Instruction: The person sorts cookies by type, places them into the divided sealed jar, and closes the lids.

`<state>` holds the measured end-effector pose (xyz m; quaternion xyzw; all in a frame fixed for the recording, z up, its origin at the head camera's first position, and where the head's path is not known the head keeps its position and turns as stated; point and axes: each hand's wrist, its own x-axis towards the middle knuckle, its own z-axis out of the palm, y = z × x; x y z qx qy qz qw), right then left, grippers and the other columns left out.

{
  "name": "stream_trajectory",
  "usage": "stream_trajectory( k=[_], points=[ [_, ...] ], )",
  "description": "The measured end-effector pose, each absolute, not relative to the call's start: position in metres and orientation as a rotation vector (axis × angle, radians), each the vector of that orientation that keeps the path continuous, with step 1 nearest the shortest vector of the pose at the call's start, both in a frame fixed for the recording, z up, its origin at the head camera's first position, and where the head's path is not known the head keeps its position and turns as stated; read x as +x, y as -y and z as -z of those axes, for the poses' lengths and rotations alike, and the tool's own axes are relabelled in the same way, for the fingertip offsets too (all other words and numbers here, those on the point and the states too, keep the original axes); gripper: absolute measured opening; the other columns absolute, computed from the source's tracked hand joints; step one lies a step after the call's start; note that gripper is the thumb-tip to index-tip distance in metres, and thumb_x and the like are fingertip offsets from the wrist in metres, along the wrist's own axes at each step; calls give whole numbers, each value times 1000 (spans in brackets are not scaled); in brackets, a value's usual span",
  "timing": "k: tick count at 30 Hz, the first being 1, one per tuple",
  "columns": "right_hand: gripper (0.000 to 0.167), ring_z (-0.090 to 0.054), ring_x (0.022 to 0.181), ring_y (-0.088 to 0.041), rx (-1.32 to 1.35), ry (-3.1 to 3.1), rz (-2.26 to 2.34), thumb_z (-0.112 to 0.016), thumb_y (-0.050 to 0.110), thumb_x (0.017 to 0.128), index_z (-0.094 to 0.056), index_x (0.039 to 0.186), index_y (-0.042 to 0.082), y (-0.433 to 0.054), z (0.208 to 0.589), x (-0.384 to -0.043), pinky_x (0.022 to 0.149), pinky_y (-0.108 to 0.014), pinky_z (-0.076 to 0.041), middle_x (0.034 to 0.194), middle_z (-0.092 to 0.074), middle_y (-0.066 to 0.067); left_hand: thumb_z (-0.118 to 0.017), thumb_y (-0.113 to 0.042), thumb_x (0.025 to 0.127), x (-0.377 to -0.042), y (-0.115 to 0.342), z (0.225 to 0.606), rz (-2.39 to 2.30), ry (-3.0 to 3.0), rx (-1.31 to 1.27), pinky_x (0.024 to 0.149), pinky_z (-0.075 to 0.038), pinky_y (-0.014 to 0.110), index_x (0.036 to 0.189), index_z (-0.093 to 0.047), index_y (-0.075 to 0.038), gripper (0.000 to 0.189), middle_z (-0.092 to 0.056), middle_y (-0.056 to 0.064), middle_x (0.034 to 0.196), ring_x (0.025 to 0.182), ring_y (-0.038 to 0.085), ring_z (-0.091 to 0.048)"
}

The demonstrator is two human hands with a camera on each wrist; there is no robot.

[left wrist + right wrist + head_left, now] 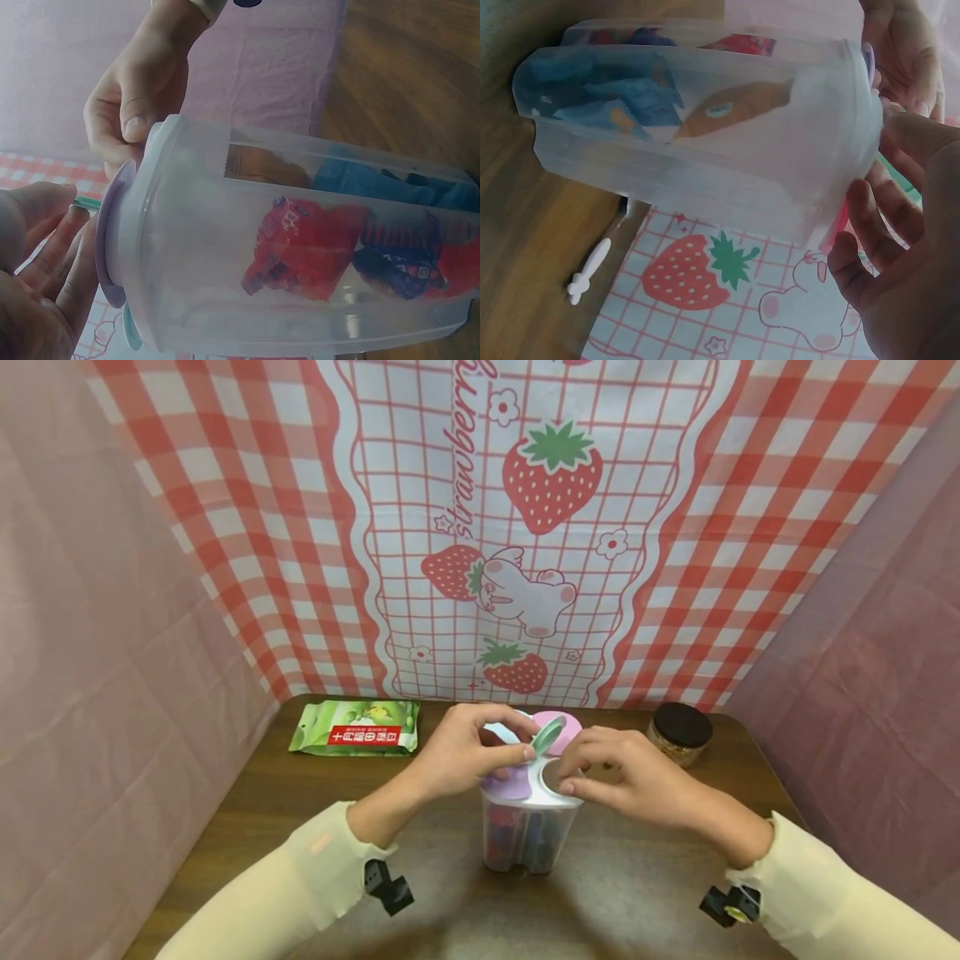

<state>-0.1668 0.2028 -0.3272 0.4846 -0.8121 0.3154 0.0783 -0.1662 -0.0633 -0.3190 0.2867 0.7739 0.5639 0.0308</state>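
A clear storage container (525, 839) with several compartments stands upright on the table. Its white top carries a purple lid (512, 785), a pink lid (567, 735) and a tilted-up green lid (551, 737). Thumb and fingers of my left hand (468, 747) pinch that green lid. My right hand (626, 772) is at the uncovered round opening, fingers loosely bent at its rim. Inside, below the rim, a brown packet (739, 109) slants above blue packets (622, 94). Red packets (307, 247) fill part of the neighbouring compartment.
A green snack bag (356, 727) lies at the back left of the table. A jar with a black lid (681, 727) stands at the back right. Behind the container lies a white-handled utensil (592, 266). A strawberry-print cloth (525, 568) hangs along the table's back edge.
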Motion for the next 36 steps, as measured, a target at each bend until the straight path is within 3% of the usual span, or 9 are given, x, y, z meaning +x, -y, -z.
stream_trajectory(
  k=[5,8,16,23,28,36],
  points=[
    [19,-61,79,-4,1338,2485,-1045,-80,14,90,-74,102,27,-208,321,-173,60,-23,-53,101,-70,16,-80,-11,89,-166,63,319,-1744,-2375,883,55,-61,34,109,-77,-12,21,-74,7,100,63,18,-70],
    [17,-60,72,-6,1261,2501,-1085,-78,14,92,-74,103,26,-210,317,-176,55,-24,-52,98,-71,16,-80,-11,89,-167,62,319,-1745,-2375,875,56,-62,35,109,-77,-12,20,-74,7,100,63,18,-71],
    [19,-66,79,-11,1039,2470,-1240,-75,11,94,-74,111,20,-207,312,-185,64,-26,-56,95,-70,8,-80,-11,89,-169,62,319,-1741,-2372,869,57,-63,36,106,-77,-11,17,-74,7,98,66,18,-72],
    [18,-63,81,-11,1129,2392,-1261,-72,4,94,-76,110,12,-198,312,-193,64,-25,-55,103,-70,6,-80,-12,89,-171,62,321,-1729,-2399,888,58,-63,35,104,-78,-12,15,-75,6,98,69,18,-73],
    [18,-60,80,-9,1167,2354,-1216,-72,1,93,-77,102,15,-195,310,-195,64,-23,-53,101,-70,7,-80,-12,89,-172,62,323,-1741,-2400,887,58,-63,35,103,-79,-13,15,-76,5,98,71,18,-74],
    [13,-62,78,-11,1085,2480,-1245,-73,10,96,-75,101,22,-199,305,-192,65,-26,-54,97,-70,7,-79,-12,88,-170,68,324,-1807,-2372,852,67,-63,34,107,-78,-7,19,-77,10,103,79,15,-74]
  ],
)
